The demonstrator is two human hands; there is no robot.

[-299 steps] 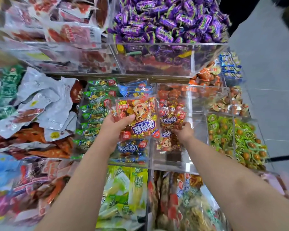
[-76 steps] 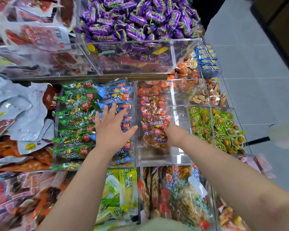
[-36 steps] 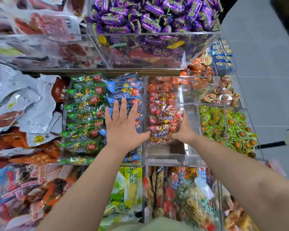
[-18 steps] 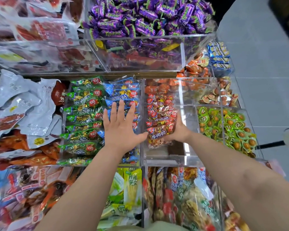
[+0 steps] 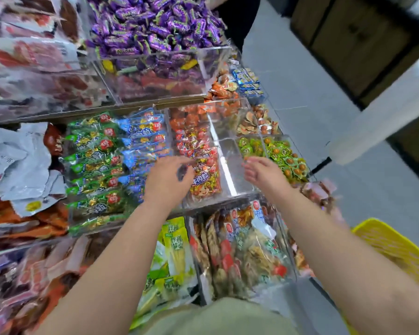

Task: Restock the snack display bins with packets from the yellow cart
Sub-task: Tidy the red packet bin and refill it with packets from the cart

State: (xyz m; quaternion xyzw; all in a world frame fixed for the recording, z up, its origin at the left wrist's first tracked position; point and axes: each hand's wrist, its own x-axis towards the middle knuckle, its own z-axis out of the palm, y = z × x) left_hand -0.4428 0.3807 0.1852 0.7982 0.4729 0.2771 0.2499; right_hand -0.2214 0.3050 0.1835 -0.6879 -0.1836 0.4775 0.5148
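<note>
Both left hand [image 5: 166,177] and right hand [image 5: 261,172], fingers [image 5: 172,163] loosely apart, hover near shiny red packets [image 5: 201,160].

A shop's snack aisle before me: tiered clear acrylic bins [image 5: 230,165] heaped with wrapped purple sweets [image 5: 155,27] and packets [image 5: 92,153]; my yellow cart [image 5: 392,247] at near right.
</note>
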